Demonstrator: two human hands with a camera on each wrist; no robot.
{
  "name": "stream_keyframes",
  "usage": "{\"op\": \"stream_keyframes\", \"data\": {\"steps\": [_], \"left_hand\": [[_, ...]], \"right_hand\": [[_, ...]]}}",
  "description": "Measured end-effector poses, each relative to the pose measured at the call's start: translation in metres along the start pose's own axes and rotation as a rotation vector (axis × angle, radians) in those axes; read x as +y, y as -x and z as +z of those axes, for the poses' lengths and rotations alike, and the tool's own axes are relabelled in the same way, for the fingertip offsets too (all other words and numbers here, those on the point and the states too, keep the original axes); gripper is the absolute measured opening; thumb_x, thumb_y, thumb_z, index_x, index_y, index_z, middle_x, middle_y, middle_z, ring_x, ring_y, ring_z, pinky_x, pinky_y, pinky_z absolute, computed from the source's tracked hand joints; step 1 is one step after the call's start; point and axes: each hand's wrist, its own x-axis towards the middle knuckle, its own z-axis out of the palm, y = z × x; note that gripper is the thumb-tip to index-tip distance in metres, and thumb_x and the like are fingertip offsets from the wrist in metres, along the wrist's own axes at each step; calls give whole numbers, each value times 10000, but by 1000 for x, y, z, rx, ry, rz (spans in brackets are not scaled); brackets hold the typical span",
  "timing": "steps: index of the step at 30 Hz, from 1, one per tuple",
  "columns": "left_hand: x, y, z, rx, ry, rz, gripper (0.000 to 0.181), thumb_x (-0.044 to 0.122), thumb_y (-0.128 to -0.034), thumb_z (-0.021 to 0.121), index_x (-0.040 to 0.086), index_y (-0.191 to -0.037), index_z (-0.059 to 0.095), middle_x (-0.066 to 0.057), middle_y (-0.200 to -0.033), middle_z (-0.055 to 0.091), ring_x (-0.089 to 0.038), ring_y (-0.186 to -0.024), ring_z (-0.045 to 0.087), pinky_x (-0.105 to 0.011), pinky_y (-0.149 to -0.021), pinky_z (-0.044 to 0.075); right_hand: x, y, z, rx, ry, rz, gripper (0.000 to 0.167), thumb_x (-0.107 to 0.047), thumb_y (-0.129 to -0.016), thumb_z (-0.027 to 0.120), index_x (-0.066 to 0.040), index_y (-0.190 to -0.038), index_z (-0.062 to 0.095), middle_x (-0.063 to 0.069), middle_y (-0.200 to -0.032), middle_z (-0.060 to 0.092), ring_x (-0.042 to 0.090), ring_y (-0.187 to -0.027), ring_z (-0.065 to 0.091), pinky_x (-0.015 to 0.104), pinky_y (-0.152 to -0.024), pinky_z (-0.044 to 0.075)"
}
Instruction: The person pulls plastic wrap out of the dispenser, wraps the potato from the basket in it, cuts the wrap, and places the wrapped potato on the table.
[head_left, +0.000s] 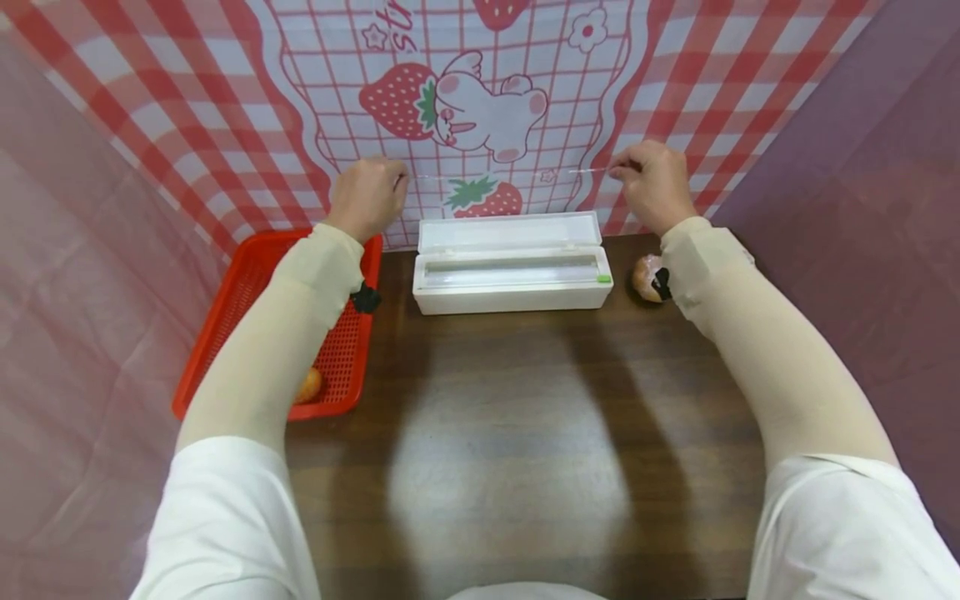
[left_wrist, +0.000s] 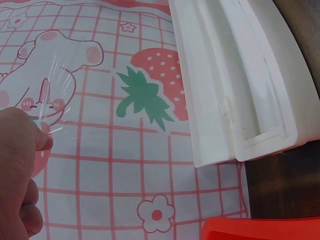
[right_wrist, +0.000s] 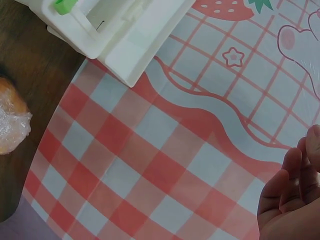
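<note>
A sheet of clear plastic film (left_wrist: 59, 95) is stretched between the two hands, above and behind the white dispenser box. My left hand (head_left: 369, 197) pinches its left edge between thumb and finger; the left wrist view shows this hand (left_wrist: 17, 175) at the left with film creases fanning out. On the other side my right hand (head_left: 654, 185) pinches the right edge; part of it (right_wrist: 295, 190) shows in the right wrist view. The white box (head_left: 513, 297) stands on the table with its lid (head_left: 510, 232) raised and a green piece (head_left: 603, 278) at its right end.
At the left lies a red basket (head_left: 365, 350) with an orange-brown round item (head_left: 309, 386) in it, partly behind the left arm. A film-wrapped round item (head_left: 645, 278) rests right of the box, near the right wrist. A checked strawberry-print cloth (head_left: 690, 92) covers the back.
</note>
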Motion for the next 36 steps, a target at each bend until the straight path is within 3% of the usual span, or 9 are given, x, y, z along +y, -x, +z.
{"op": "stream_keyframes", "data": {"steps": [10,19,27,36], "left_hand": [[4,-2,-1,25,-11,-9,291,202,-1053,494,22,-1084,722,-149,-975,720,-289,-806,655,-452,-706,557],[8,0,-2,26,-10,-24,311,219,-1056,491,27,-1109,731,-145,-999,728,-296,-847,672,-457,-754,566],[7,-3,-11,41,-21,-24,292,212,-1050,520,38,-1146,733,-151,-1047,733,-299,-851,675,-461,-726,566],[9,-6,-26,56,-3,-15,292,192,-1055,502,7,-1127,716,-156,-978,721,-268,-790,646,-415,-700,548]], "right_hand": [[1,-1,-2,24,-5,-7,186,-71,-1002,604,14,-1031,767,163,-1025,706,270,-954,627,330,-776,436],[0,4,-2,36,6,-8,188,-93,-1004,616,20,-1025,764,174,-1007,696,279,-922,615,313,-751,429],[-7,-2,-8,53,5,-17,190,-91,-1005,612,32,-1033,756,187,-1015,688,302,-941,610,429,-826,477],[-15,-10,-18,50,23,-4,204,-112,-1015,601,17,-1051,755,161,-1039,688,274,-953,605,378,-801,455]]}}
